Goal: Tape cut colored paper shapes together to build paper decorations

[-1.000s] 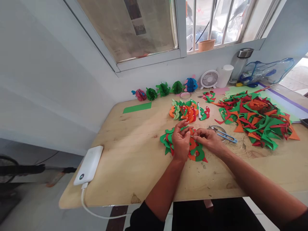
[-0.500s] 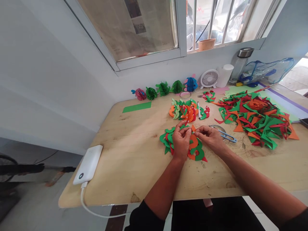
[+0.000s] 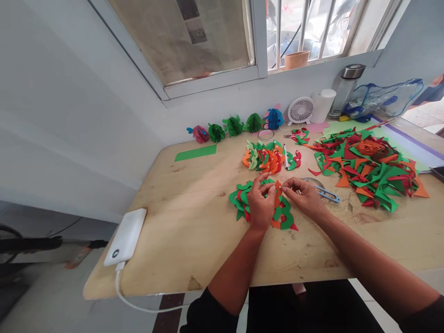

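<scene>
My left hand is closed on an orange paper cutout, pinched between thumb and fingers. My right hand meets it from the right, its thumb and forefinger pressed together at the cutout's edge; what sits in that pinch is too small to make out. Beneath both hands lies a pile of curved green, orange and red paper cutouts, partly covered by my left hand. Just beyond my right hand rests a blue utility knife, beside a roll of tape.
A second group of cutouts lies farther back with a white pen. Paper scraps are heaped at right. Along the wall stand folded paper figures, a small fan and a glass bottle. A power bank sits at left.
The orange cutout has turned in my left hand and now stands narrower, edge toward me. My right fingers have shifted slightly away from the left thumb. The camera view has moved a little.
</scene>
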### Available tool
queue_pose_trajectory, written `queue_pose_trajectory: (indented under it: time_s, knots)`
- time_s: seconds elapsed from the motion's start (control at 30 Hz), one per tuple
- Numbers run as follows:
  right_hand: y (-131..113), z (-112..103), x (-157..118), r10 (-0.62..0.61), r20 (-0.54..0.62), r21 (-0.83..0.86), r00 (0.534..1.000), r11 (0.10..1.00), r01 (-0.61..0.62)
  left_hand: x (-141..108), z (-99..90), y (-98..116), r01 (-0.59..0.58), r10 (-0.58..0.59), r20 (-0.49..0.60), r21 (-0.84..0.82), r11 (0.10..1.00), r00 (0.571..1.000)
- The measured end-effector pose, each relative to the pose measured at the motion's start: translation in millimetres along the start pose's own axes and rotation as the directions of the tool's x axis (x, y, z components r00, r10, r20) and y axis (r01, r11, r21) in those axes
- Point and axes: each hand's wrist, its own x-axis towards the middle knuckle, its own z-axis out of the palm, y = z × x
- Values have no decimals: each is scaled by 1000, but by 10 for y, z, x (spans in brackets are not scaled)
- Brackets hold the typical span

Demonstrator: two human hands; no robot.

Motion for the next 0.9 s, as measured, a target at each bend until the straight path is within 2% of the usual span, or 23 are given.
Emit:
queue_pose_trajectory:
  time_s: [0.13,0.3,0.53,0.9]
  knots:
    - [7,-10,-2,-74,-22,-68,997,995,72,-22,1,-33,-50,47,37,85,995,998]
    - [22,-19,-4,-146,11,-82,989,986,147,-32,9,-59,-109,99,69,163,981,993]
    - [54,-11,1,-162,21,-118,987,980,163,-36,7,-89,-135,121,90,169,976,989]
    - [11,33,-25,-144,-69,-140,987,981,133,-37,5,-96,-133,112,114,206,970,987]
